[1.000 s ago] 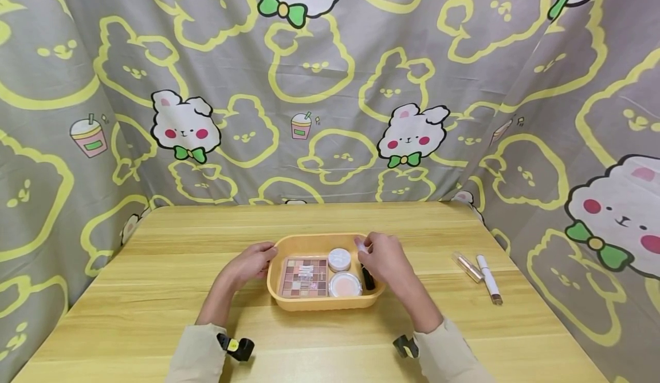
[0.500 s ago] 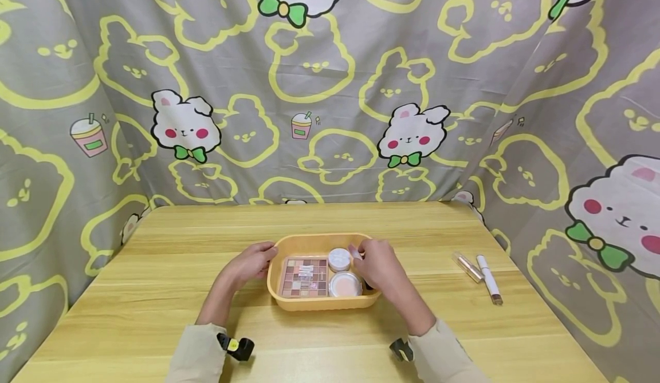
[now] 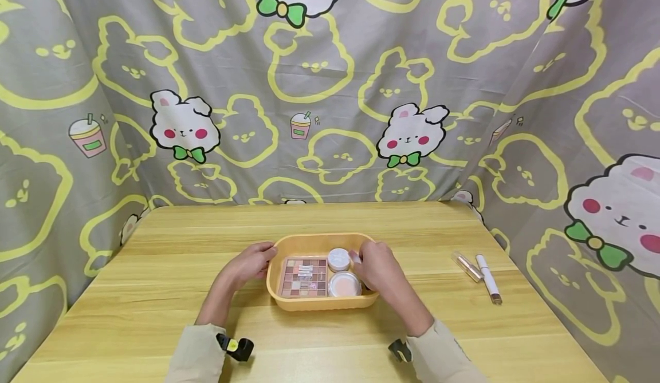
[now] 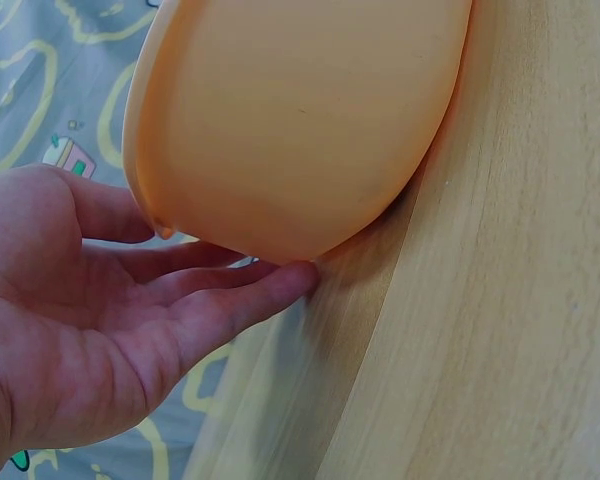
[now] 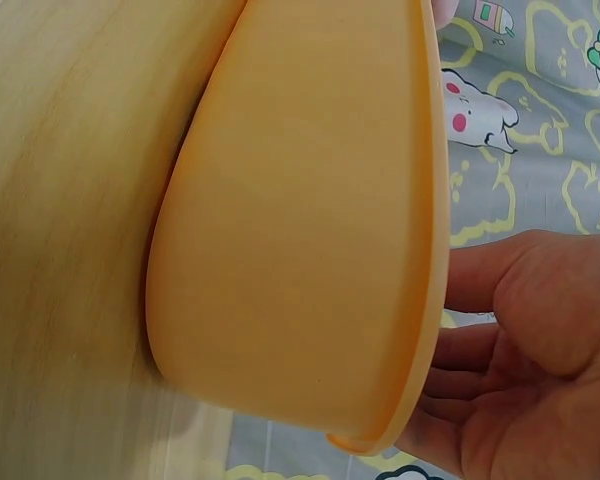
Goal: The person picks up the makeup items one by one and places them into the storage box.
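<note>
An orange plastic basket (image 3: pixel 323 304) stands on the table. My left hand (image 3: pixel 251 263) holds its left end; in the left wrist view the thumb is at the rim and the fingers (image 4: pixel 230 305) lie against the outer wall. Over the basket's right end reaches my right hand (image 3: pixel 376 267), pinching a slim cosmetic tube mostly hidden by the hand. Inside lie an eyeshadow palette (image 3: pixel 304 278), a white round jar (image 3: pixel 338 259) and a round powder compact (image 3: pixel 345 285). From the right wrist view, the basket wall (image 5: pixel 300 220) hides the right fingertips.
To the right on the wooden table (image 3: pixel 206 303) lie a clear, gold-tipped tube (image 3: pixel 468 268) and a white tube with a brown end (image 3: pixel 488 280). A patterned grey curtain (image 3: pixel 330 171) hangs behind and at both sides.
My right hand has shifted slightly left and down inside the basket, covering the black part of the tube seen a second ago. The left hand and the basket have stayed put.
</note>
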A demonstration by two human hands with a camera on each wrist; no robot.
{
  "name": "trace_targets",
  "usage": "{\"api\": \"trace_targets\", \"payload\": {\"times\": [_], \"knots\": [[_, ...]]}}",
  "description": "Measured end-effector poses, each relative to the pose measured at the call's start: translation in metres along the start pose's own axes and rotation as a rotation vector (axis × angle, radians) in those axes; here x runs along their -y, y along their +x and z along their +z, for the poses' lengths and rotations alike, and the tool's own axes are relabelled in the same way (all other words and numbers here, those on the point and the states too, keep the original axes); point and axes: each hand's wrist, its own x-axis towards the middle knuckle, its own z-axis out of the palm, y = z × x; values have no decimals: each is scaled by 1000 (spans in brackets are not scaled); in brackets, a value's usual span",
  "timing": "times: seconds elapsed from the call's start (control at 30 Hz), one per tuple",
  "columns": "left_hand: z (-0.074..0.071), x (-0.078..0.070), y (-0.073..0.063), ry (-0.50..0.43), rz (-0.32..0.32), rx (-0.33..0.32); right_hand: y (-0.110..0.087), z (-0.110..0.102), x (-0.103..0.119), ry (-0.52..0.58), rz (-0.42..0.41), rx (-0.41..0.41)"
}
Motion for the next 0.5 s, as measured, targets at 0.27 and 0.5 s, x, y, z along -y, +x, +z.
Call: {"api": "trace_targets", "payload": {"times": [0.27, 0.5], "knots": [[0, -1, 0, -6, 4, 8, -3, 1, 0, 2, -8, 14], [0, -2, -1, -6, 2, 13, -4, 3, 1, 12, 27, 75]]}}
